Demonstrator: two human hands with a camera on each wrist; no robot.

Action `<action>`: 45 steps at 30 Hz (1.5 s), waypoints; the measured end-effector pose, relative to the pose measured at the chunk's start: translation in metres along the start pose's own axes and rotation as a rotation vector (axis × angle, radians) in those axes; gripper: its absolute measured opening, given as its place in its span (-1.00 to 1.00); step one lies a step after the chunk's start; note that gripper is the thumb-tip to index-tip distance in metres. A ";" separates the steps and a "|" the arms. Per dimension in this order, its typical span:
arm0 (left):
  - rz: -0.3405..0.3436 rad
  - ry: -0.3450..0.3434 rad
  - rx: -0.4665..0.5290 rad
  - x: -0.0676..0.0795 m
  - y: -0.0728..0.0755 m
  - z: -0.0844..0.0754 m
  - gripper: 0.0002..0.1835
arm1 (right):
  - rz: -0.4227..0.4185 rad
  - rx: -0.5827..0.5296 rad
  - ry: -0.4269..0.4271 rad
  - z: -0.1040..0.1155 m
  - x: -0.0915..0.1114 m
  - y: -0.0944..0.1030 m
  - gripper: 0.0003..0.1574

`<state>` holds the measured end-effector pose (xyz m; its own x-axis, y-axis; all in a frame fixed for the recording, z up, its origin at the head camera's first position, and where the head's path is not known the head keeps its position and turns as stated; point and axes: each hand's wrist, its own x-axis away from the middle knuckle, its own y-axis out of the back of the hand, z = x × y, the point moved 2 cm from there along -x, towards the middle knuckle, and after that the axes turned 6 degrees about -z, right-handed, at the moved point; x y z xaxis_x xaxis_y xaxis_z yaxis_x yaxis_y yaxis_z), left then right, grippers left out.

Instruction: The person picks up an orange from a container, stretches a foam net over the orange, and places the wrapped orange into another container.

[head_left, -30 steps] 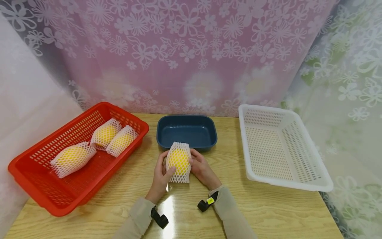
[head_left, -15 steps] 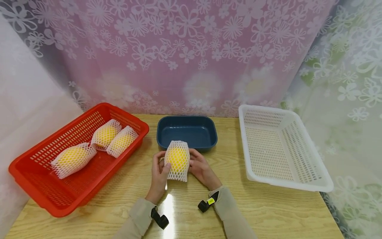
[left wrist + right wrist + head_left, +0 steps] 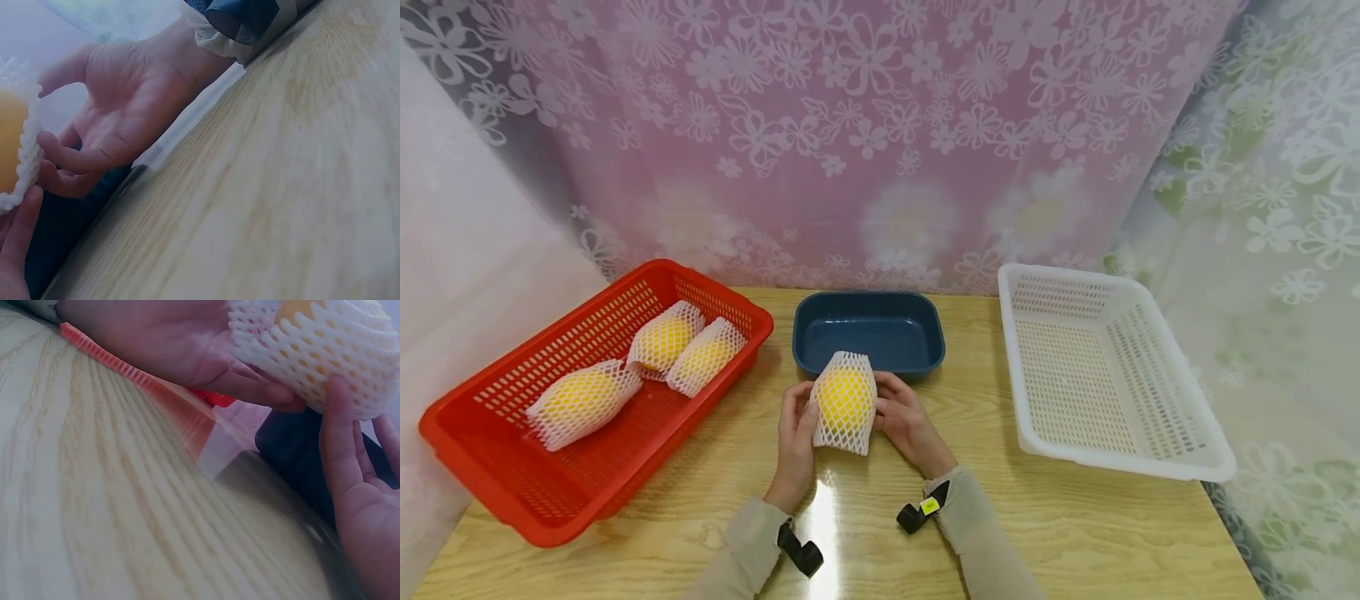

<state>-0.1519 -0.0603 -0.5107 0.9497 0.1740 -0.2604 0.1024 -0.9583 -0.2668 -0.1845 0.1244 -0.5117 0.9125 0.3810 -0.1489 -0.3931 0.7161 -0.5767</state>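
Between both hands I hold a yellow fruit point(image 3: 843, 402) in a white foam net sleeve, raised at the front edge of the dark blue tray point(image 3: 895, 367). My left hand point(image 3: 795, 442) grips its left side, the thumb on the near face. On the right side, the fingers and thumb of my right hand point(image 3: 912, 423) hold the net. In the left wrist view my right hand point(image 3: 131, 103) curves its fingertips onto the net's edge. The right wrist view shows the netted fruit point(image 3: 325, 353) with fingertips of my right hand point(image 3: 369, 494) against its underside.
At left stands a red perforated basket point(image 3: 647, 446) with several similar netted fruits point(image 3: 583, 400) in it. A white perforated basket point(image 3: 1075, 375) is at right. All stand on a wood-grain table point(image 3: 1075, 533), with a pink floral curtain point(image 3: 880, 167) behind.
The netted fruit has shifted slightly left and up in my hands. My left thumb has slid from the fruit's lower front toward its left edge. The right hand has barely moved.
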 end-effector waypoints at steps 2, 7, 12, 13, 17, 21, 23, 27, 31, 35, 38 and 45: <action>-0.007 0.011 0.001 0.000 0.000 -0.001 -0.63 | -0.005 -0.002 0.000 0.000 0.000 0.000 -0.51; -0.008 0.015 0.015 0.000 0.000 -0.001 -0.68 | -0.037 0.012 0.023 0.001 0.000 0.001 -0.53; 0.003 0.047 0.016 -0.002 0.000 0.000 -0.72 | -0.076 0.049 0.064 0.001 0.000 0.003 -0.54; 0.007 0.059 0.013 -0.002 0.000 0.000 -0.72 | -0.078 0.054 0.072 0.001 0.000 0.003 -0.54; 0.039 0.100 0.007 -0.002 -0.001 0.002 -0.67 | -0.073 0.070 0.115 0.001 0.000 0.003 -0.53; 0.051 0.119 -0.024 -0.001 -0.001 0.004 -0.63 | -0.072 0.093 0.140 0.001 0.000 0.002 -0.52; 0.068 0.139 0.000 -0.001 -0.003 0.004 -0.64 | -0.082 0.115 0.141 0.000 0.001 0.001 -0.51; 0.118 0.187 0.061 0.001 -0.005 0.005 -0.58 | -0.082 0.180 0.134 -0.001 0.001 0.000 -0.49; 0.141 0.227 0.106 0.002 -0.006 0.004 -0.55 | -0.040 0.187 0.153 -0.001 0.001 -0.002 -0.49; 0.158 0.269 0.252 0.001 -0.006 0.002 -0.65 | 0.029 0.090 0.191 -0.001 0.001 -0.003 -0.67; 0.190 0.309 0.348 0.001 -0.004 0.000 -0.59 | 0.039 0.089 0.220 0.000 0.001 -0.004 -0.80; 0.246 0.361 0.432 0.003 -0.002 -0.004 -0.37 | -0.092 0.458 0.279 -0.004 0.002 -0.007 -0.85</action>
<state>-0.1482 -0.0585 -0.5072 0.9782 -0.2009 -0.0517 -0.1901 -0.7687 -0.6107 -0.1800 0.1176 -0.5117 0.9164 0.1800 -0.3574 -0.2625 0.9445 -0.1973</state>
